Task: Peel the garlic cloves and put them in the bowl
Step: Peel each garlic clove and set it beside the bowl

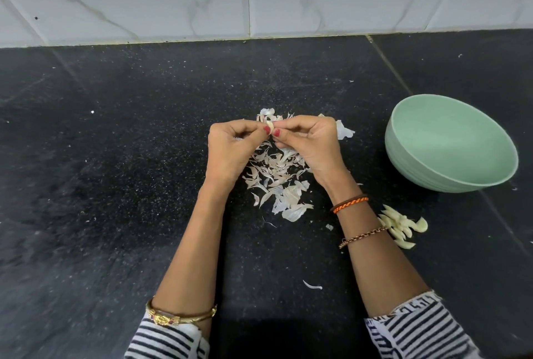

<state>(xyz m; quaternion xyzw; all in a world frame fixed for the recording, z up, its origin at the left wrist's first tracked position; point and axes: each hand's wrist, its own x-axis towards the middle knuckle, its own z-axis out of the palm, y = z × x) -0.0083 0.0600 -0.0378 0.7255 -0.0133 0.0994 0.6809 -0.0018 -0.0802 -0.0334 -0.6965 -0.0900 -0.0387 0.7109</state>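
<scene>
Both hands work one clove held above the skins on the counter: the left hand and the right hand each pinch it between thumb and fingertips. The clove looks small, light and firm, its papery skin brittle, so a nail at the tip should lift it. Peeled cloves lie near the bowl, which seems empty.
</scene>
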